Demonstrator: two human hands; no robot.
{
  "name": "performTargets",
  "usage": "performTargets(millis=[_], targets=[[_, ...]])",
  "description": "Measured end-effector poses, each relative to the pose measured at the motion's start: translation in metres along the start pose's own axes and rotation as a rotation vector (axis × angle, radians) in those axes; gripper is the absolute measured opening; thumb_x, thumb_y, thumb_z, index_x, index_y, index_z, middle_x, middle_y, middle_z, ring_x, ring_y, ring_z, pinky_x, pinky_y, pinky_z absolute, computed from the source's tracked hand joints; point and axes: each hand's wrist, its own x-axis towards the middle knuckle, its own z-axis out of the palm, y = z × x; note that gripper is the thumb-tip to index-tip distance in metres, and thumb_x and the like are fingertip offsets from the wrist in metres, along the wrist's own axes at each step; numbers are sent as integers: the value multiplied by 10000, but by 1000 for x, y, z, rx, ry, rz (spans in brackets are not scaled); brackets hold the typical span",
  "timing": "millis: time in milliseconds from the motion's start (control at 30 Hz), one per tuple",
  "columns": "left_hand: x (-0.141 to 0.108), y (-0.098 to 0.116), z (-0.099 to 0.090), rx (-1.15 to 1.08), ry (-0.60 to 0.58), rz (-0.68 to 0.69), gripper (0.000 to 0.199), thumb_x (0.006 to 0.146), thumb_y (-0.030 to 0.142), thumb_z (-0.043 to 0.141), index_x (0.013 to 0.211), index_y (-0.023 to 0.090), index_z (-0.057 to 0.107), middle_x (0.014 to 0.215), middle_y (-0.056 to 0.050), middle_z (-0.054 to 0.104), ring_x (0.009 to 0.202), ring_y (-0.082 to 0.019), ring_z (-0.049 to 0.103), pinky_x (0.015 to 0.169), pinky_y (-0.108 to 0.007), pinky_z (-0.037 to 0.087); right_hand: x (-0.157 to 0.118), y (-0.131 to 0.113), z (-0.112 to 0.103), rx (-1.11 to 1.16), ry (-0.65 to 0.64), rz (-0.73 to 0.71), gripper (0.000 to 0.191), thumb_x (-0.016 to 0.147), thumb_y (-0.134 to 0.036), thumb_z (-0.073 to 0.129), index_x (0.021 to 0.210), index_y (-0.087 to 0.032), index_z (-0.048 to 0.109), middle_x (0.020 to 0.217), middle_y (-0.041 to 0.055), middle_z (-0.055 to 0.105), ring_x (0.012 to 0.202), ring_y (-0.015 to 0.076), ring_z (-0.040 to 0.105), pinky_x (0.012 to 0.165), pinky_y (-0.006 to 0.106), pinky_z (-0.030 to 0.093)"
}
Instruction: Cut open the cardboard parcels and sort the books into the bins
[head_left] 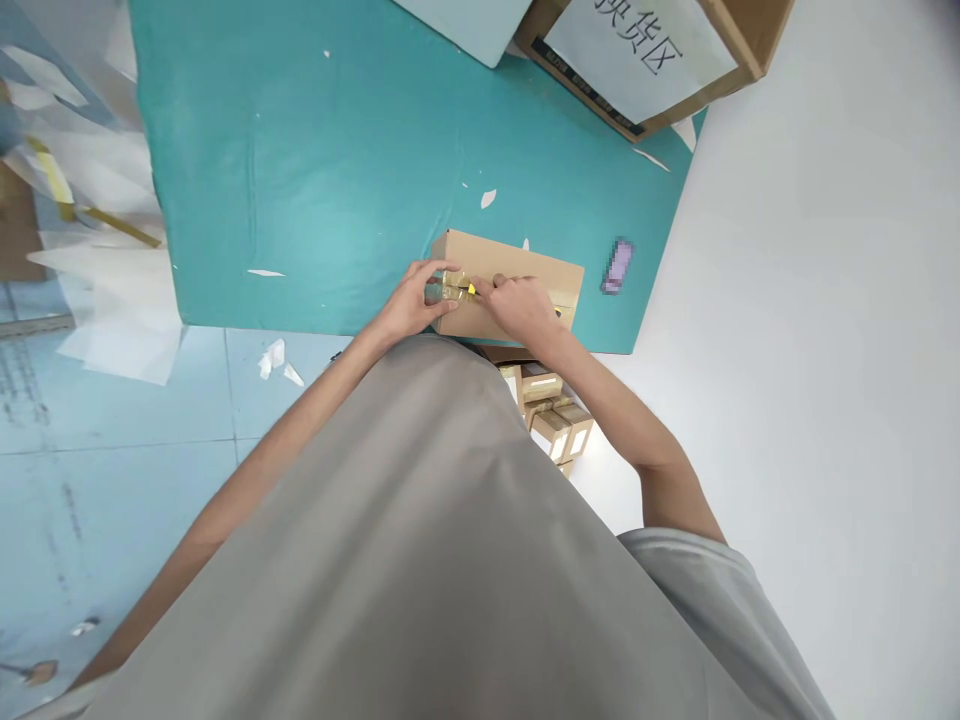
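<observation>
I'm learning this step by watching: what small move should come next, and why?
Probably a short, careful pull of the small yellow item along the taped seam: the right hand has it at the tape, while the left hand seems to steady that end of the carton, thumb and fingers on either side.
</observation>
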Motion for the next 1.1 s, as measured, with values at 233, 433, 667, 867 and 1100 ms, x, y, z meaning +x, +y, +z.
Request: performTargets(millis=[233, 433, 667, 867, 1100], targets=[[-2, -1, -1, 16, 13, -19, 659, 809, 445, 822, 1422, 297, 630, 1520, -136, 504, 1300, -323, 603, 850, -372, 633, 4, 14, 7, 51, 13, -5, 443, 1096, -151, 309, 1367, -135, 659, 1174, 230, 754, 1033, 308, 726, 816, 372, 434], [-3, 5, 7, -26, 77, -98, 669, 782, 485, 826, 1397, 286, 652, 1556, -125, 514, 1344, -340, 587, 918, -418, 635, -48, 94, 49, 22, -92, 168, 402, 1077, -161, 385, 1295, -134, 722, 1146, 256, 760, 1043, 342, 726, 803, 387, 412], [-3, 21, 18, -9, 148, -179, 665, 758, 448, 855, 1375, 286, 667, 1520, -91, 605, 1327, -320, 611, 1032, -453, 599, -91, 150, 93, 32, -58, 151, 432, 1118, -237, 340, 1466, -188, 592, 1175, 235, 740, 992, 297, 724, 771, 357, 370], [-3, 16, 25, -1, 215, -204, 691, 744, 428, 853, 1395, 293, 666, 1512, -80, 627, 1349, -317, 610, 1108, -488, 559, -105, 182, 122, 3, -41, 172, 426, 1134, -319, 324, 1405, -201, 632, 1110, 207, 743, 907, 297, 726, 710, 344, 332], [-5, 23, 29, 26, 233, -198, 659, 778, 421, 820, 1398, 264, 658, 1471, -103, 643, 1316, -313, 631, 1107, -493, 566, -109, 204, 139, 24, 2, 134, 447, 1137, -424, 340, 1417, -258, 646, 1096, 167, 757, 857, 262, 705, 690, 333, 315]])
